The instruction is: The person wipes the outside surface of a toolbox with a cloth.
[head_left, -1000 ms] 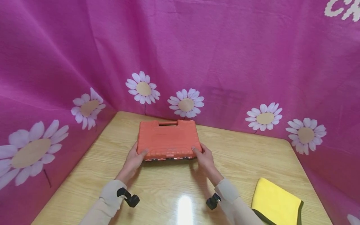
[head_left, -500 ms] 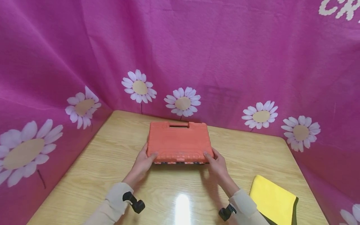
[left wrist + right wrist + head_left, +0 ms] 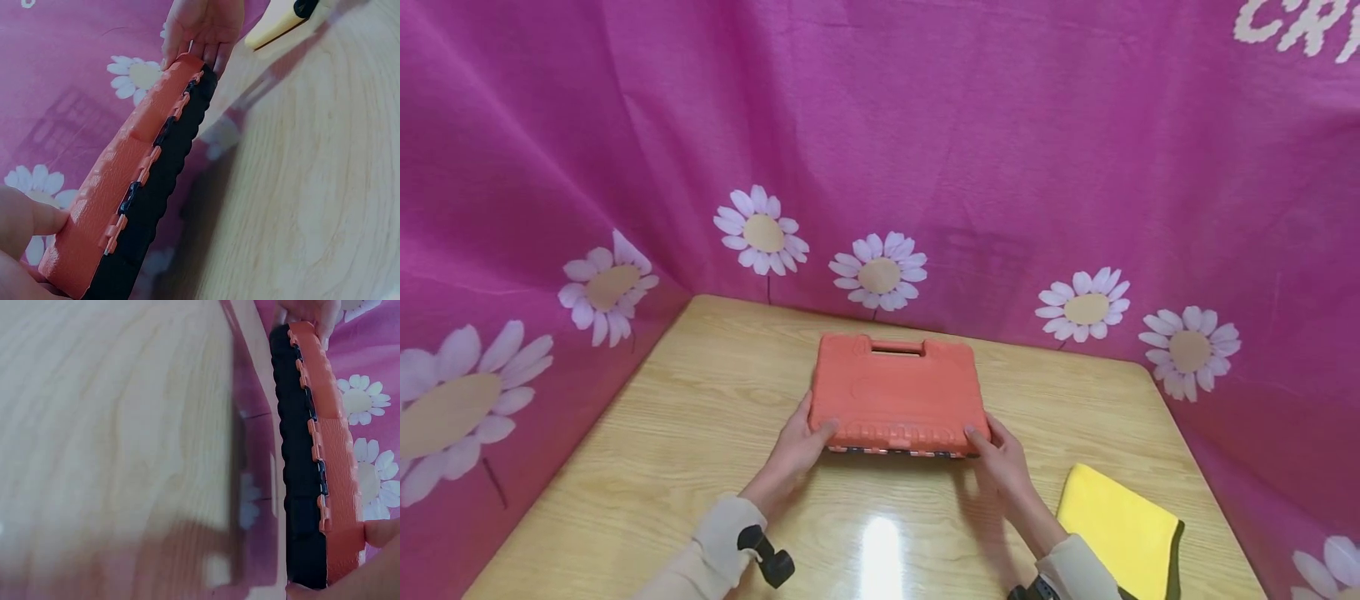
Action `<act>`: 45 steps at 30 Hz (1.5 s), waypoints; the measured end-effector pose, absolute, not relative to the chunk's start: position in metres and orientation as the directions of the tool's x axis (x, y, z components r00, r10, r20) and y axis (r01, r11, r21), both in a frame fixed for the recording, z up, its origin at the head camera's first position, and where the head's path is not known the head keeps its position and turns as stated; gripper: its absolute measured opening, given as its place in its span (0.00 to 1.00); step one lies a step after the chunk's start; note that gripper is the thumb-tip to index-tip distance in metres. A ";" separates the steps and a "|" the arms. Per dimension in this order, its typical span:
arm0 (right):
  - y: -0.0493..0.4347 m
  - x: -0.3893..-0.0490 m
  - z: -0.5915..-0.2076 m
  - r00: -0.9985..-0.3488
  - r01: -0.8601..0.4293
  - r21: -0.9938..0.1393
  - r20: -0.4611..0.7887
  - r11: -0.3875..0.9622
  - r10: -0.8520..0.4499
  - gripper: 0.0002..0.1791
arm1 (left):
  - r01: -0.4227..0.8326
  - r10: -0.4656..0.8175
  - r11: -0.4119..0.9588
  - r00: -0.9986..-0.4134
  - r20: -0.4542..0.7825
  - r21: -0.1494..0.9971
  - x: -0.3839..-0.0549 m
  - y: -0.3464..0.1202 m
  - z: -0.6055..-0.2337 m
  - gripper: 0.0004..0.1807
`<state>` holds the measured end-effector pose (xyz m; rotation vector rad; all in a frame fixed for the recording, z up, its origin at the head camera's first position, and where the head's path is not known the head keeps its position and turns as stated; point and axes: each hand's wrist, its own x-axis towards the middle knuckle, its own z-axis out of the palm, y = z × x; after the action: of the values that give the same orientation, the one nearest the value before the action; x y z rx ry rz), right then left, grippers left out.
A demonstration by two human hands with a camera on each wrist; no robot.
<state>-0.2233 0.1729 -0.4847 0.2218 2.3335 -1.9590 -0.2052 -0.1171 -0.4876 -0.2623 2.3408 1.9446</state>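
An orange plastic carrying case (image 3: 898, 387) with a handle slot on its far side is held level between both hands. Its lower half is black, and hinges run along the near edge, as the left wrist view shows on the case (image 3: 150, 150). My left hand (image 3: 799, 442) grips the near left corner, thumb on top and fingers beneath. At the near right corner my right hand (image 3: 1003, 457) holds it likewise. From the right wrist view, the case (image 3: 315, 444) appears raised off the table, its shadow falling on the wood. Both hands' fingers underneath are mostly hidden.
A folded yellow cloth (image 3: 1116, 525) with a dark border lies at the right of the wooden table (image 3: 715, 367). Pink fabric (image 3: 970, 150) printed with white daisies hangs behind the table and along both sides.
Both hands have carried the case to the right and slightly nearer, keeping the same hold. The head view has shifted a little; the yellow cloth lies as before.
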 end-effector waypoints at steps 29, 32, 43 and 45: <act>0.217 -0.182 -0.501 -0.953 0.296 -0.928 -0.271 0.228 0.133 0.36 | -0.179 -0.022 0.217 -0.984 -0.179 0.960 -0.195 -0.079 -0.511 0.39; 0.219 -0.180 -0.503 -0.953 0.296 -0.924 -0.270 0.241 0.135 0.35 | -0.181 -0.022 0.215 -0.983 -0.181 0.960 -0.194 -0.077 -0.513 0.39; 0.223 -0.178 -0.508 -0.941 0.329 -0.920 -0.299 0.215 0.159 0.36 | -0.180 -0.020 0.214 -0.983 -0.180 0.960 -0.191 -0.071 -0.517 0.39; 0.224 -0.178 -0.509 -0.938 0.337 -0.918 -0.307 0.209 0.163 0.36 | -0.182 -0.021 0.214 -0.983 -0.182 0.960 -0.191 -0.070 -0.517 0.39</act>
<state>-0.1779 0.2242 -0.5088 0.4855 2.3274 -1.8268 -0.1909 -0.0701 -0.5168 -0.1974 2.3431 1.8823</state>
